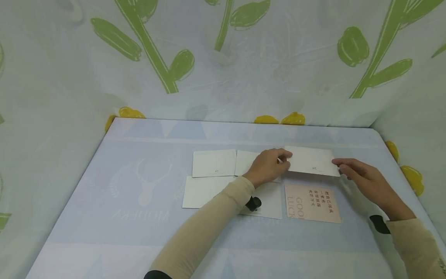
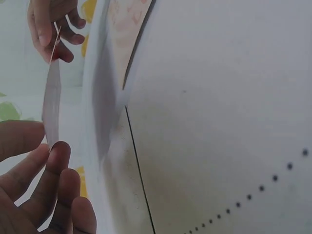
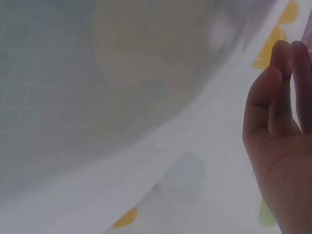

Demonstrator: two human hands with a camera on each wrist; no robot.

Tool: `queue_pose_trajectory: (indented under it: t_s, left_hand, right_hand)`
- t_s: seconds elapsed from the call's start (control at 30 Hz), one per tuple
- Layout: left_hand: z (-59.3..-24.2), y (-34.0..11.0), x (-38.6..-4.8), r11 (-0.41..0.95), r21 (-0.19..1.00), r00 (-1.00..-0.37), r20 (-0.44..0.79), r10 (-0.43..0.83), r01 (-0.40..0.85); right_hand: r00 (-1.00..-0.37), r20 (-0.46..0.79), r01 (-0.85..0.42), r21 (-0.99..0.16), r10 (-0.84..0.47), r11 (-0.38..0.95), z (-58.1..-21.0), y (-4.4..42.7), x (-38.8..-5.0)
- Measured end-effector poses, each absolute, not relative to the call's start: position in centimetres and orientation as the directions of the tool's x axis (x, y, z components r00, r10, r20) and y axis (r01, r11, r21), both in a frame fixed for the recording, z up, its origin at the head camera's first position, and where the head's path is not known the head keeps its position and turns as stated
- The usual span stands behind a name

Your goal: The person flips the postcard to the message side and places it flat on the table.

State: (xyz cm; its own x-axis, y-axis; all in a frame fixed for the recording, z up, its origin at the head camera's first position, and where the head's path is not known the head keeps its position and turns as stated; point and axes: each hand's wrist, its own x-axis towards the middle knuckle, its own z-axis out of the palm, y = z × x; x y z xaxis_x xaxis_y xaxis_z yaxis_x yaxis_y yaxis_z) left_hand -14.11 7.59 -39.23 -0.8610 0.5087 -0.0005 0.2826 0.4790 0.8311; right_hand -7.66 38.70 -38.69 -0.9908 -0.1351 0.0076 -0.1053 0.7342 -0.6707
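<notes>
A white card point(image 1: 311, 161) with a small printed mark is held slightly above the table at the back right. My left hand point(image 1: 267, 164) pinches its left edge between thumb and fingers. At the opposite end, my right hand point(image 1: 366, 182) pinches the right edge. The left wrist view shows the card point(image 2: 52, 97) nearly edge-on, stretched between both hands. Below it lies a pink card point(image 1: 311, 203) with dark characters and "GOOD LUCK" lettering partly readable. In the right wrist view the right hand point(image 3: 282, 141) shows, with a sliver of card at the edge.
Several white cards lie in two rows left of the pink card, among them an upper-left card point(image 1: 214, 163) and a lower-left card point(image 1: 202, 192). My left forearm covers part of them. The pale blue table point(image 1: 139, 228) meets a leaf-patterned cloth wall point(image 1: 296, 77).
</notes>
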Motion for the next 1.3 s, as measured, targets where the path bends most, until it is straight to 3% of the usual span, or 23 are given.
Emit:
queue_pose_trajectory:
  t_s: [0.1, 0.33, 0.5, 1.3]
  left_hand:
    - [-39.5, 7.7, -14.2, 0.522, 0.794, -0.862, 0.005, 0.507, 0.312]
    - [-39.7, 8.2, -14.0, 0.685, 0.555, -0.840, 0.046, 0.541, 0.472]
    - [-39.4, 8.4, -13.5, 0.725, 0.460, -0.825, 0.030, 0.564, 0.512]
    - [-39.3, 8.1, -13.0, 0.746, 0.417, -0.827, 0.024, 0.562, 0.519]
  right_hand:
    - [-0.991, 0.002, -0.104, -0.646, -0.134, 0.756, -38.8, 38.7, -7.7]
    - [-0.986, -0.041, -0.112, -0.564, -0.163, 0.818, -39.1, 38.4, -7.7]
    - [-0.981, -0.085, -0.107, -0.511, -0.174, 0.853, -39.0, 38.1, -7.6]
    - [-0.974, -0.147, -0.081, -0.492, -0.174, 0.867, -39.0, 37.7, -7.7]
